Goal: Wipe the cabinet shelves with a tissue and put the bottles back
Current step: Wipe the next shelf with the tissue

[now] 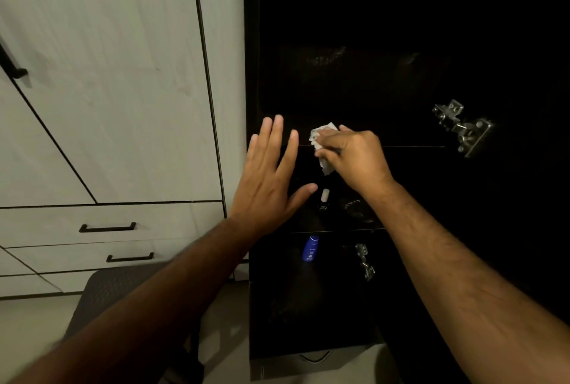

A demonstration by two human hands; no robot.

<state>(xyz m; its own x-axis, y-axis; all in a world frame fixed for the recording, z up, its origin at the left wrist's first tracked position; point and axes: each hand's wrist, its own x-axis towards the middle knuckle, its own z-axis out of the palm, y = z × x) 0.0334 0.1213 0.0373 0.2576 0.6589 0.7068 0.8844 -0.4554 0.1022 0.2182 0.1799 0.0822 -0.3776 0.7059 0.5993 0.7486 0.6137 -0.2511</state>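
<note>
Right hand (351,155): grip closed around a crumpled white tissue (322,146), pressed at the front edge of the upper shelf (410,146) of the dark open cabinet (354,81). Tissue bunched, long axis running roughly top to bottom, one end poking up past the fingers, the other hanging just below that shelf edge. Left hand (271,177): flat, fingers spread wide and pointing up, holding nothing, just left of the tissue. Below the tissue, on the next shelf down, a small dark bottle with a pale cap (324,199), upright, cap pointing up. Lower again, a blue bottle (310,248), upright, long axis vertical. Right of the upper shelf edge, a metal hinge (462,127). Left of the cabinet, pale doors and drawers with black handles (107,227).
</note>
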